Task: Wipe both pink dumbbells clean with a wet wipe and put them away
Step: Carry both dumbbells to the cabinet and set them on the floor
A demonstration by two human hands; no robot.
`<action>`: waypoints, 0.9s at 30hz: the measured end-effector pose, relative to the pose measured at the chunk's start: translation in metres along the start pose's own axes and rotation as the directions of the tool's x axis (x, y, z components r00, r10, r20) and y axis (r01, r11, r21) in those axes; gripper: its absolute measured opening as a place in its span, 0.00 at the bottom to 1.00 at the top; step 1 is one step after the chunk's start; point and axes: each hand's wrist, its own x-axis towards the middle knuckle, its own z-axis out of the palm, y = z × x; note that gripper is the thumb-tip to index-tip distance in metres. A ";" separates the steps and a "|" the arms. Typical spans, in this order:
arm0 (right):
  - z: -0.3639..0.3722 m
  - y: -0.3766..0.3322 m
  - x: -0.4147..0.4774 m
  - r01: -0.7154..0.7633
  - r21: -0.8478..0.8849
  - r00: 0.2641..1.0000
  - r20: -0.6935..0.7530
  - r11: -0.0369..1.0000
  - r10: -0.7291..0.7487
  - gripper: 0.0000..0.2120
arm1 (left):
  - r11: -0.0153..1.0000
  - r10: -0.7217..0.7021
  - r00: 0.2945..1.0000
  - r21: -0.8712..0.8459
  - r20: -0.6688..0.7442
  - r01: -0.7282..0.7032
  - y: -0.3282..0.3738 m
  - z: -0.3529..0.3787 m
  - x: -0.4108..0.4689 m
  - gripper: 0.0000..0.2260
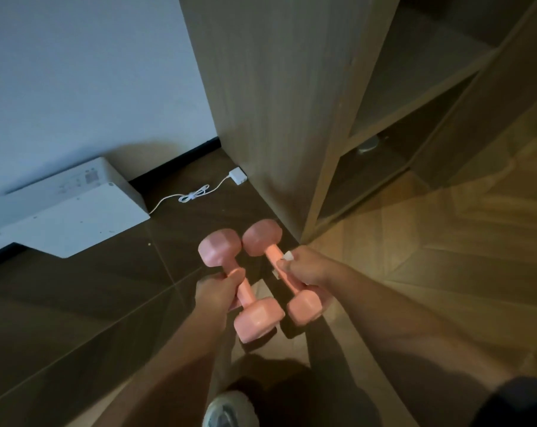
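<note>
Two pink dumbbells are held side by side above the dark floor, low in the middle of the head view. My left hand (216,291) grips the handle of the left dumbbell (254,322). My right hand (307,268) grips the handle of the right dumbbell (262,237), with a small bit of white wet wipe (288,256) tucked under its fingers. Both dumbbells point away from me, toward the corner where the wall meets a wooden cabinet.
A wooden cabinet (276,103) with open shelves (415,97) stands ahead and to the right. A flat white device (67,208) leans at the wall on the left, its white cable and adapter (238,176) lying on the floor. My shoe (230,409) shows at the bottom.
</note>
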 end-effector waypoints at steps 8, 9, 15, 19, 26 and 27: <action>0.017 0.000 0.069 0.058 0.038 0.998 -0.036 0.998 -0.056 0.09 | 0.999 0.010 1.000 -0.043 -0.028 -0.011 -0.023 0.009 0.074 0.09; 0.019 0.000 0.075 0.056 0.054 0.998 -0.039 0.997 -0.053 0.11 | 0.999 0.014 0.999 -0.038 -0.037 -0.016 -0.025 0.010 0.079 0.08; 0.025 0.007 0.100 0.046 0.024 0.995 -0.087 0.999 -0.044 0.12 | 0.999 0.024 0.997 -0.028 -0.080 -0.026 -0.035 0.014 0.102 0.08; 0.027 0.010 0.108 0.029 0.024 0.996 -0.089 0.999 -0.026 0.14 | 0.999 0.015 0.997 -0.032 -0.076 -0.018 -0.041 0.013 0.112 0.08; 0.030 0.008 0.126 -0.034 -0.001 0.995 -0.094 0.999 0.033 0.24 | 0.999 0.023 0.998 -0.028 -0.057 -0.025 -0.044 0.022 0.126 0.09; 0.030 0.006 0.128 -0.042 -0.008 0.995 -0.092 0.999 0.041 0.24 | 0.999 0.024 0.998 -0.029 -0.055 -0.026 -0.042 0.024 0.128 0.09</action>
